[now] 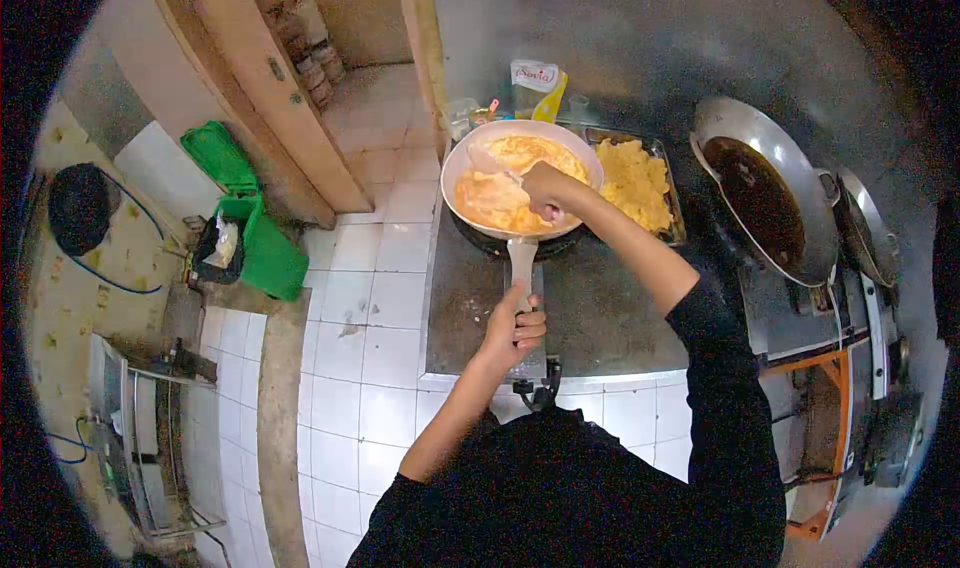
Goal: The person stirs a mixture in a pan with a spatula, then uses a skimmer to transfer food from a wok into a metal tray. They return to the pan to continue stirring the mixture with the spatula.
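The right hand (548,190) is closed around the grip of a pale flat spatula (485,160), whose blade lies in the orange-yellow egg mixture (490,203) just beyond and left of the knuckles. That mixture fills the round white frying pan (450,173), which sits on a dark burner on the grey metal counter (600,308).

The left hand (515,323) is wrapped around the near end of the pan's pale handle (521,258), fingers curled over it. The pan bowl lies straight ahead of this hand.

Just to the right of the right hand sits a rectangular tray (676,208) heaped with crumbly yellow cooked egg (632,183); at least one batch seems finished. The egg in the pan looks smoother, more orange and glossy, so it appears only partly set, and none of it has left the pan.

Farther right of the right hand, a large steel wok (730,118) holds dark liquid (760,198). A green plastic bin (250,238) stands on the tiled floor, well left of the left hand.
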Tool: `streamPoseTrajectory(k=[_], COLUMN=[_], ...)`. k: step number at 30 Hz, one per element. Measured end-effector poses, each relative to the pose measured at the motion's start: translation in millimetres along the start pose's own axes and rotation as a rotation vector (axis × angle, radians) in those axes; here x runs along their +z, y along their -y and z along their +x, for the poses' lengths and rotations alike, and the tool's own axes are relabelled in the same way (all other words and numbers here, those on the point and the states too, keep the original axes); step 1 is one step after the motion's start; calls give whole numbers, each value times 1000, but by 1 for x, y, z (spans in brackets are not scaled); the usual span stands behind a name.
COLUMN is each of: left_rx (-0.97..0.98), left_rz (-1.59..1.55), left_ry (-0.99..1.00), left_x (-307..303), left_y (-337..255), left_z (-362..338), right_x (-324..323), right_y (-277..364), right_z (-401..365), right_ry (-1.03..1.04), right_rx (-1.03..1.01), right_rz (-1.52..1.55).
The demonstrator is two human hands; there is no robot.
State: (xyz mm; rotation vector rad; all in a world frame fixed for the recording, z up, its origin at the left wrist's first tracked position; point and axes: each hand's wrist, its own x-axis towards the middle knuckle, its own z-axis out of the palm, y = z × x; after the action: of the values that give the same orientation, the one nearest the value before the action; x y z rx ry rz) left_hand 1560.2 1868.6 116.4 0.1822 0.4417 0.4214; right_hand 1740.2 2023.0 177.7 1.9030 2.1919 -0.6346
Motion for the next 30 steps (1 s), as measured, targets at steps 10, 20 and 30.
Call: streamPoseTrajectory(k=[10, 20, 30], left_rx=[-10, -12, -8], left_rz=[-22, -129, -142], left_ry=[24, 30, 56], left_x=[-6, -6, -4], left_y=[0, 3, 2], left_z=[3, 4, 2], right_x=[-83, -120, -77], right_y=[-56, 30, 37], right_z=[-65, -121, -72], right_ry=[-4, 233, -112], right_rx=[333, 365, 250], right_rz=[886, -19, -38])
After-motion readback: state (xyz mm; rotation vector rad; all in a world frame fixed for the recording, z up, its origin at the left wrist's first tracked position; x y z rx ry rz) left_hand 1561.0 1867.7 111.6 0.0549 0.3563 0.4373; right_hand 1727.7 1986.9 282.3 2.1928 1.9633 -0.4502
